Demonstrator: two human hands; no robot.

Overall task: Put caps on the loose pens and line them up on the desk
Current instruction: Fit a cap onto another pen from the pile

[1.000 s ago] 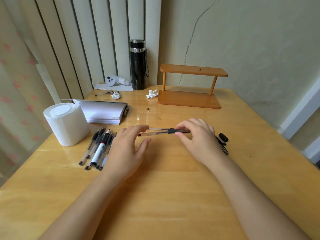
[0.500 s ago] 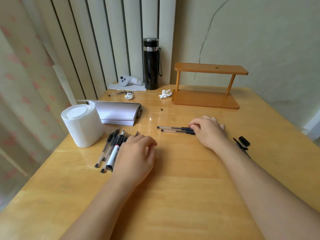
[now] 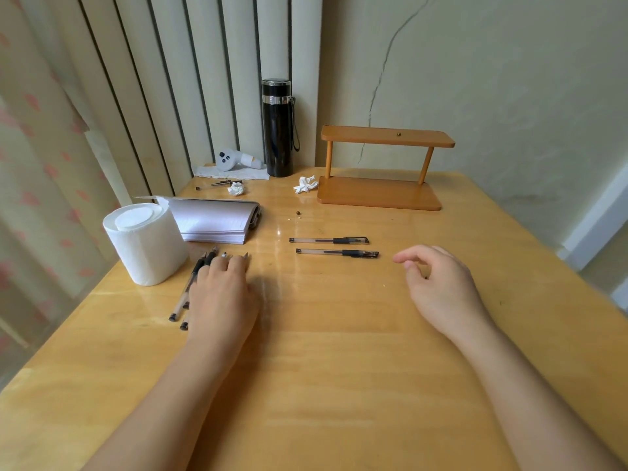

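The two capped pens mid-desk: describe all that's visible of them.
The two capped pens are slim clear-barrelled sticks with black grips, black end plugs on the left and clipped caps on the right. They look plastic. Both lie flat on the desk, side by side and roughly parallel, with a small gap between them, the nearer one shifted slightly right. Neither hand touches them: the right hand hovers apart to their right.

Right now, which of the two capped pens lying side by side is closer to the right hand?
The nearer capped pen, the one closer to the person. Its capped end points toward the right hand, while the farther capped pen lies parallel behind it, toward the wooden shelf.
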